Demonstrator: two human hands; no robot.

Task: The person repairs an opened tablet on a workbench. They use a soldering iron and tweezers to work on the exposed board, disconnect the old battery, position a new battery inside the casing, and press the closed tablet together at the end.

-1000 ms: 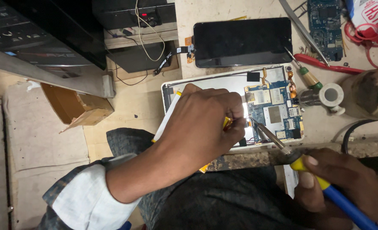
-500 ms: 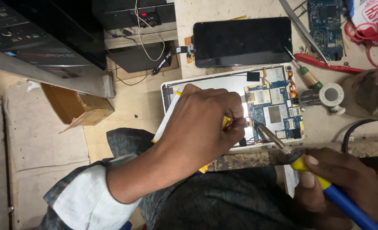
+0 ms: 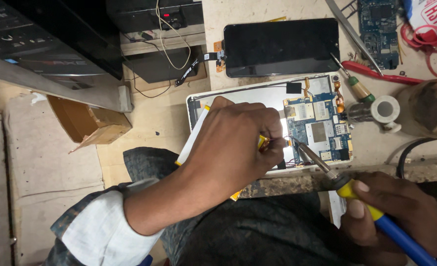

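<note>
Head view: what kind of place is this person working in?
Most likely an electronics repair bench. An opened tablet lies with its blue circuit board bare, the right hand holds a soldering iron to it, and a detached dark screen lies beside it.

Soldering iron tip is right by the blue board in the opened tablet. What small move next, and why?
Probably ease the soldering iron tip slightly left to the spot the left hand pinches at the blue board edge: the tip sits just short of those fingertips, right hand gripping the handle.

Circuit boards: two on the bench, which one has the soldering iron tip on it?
The blue board inside the opened white tablet, by the iron's tip. The other board lies bare at the top right, away from both hands.
</note>
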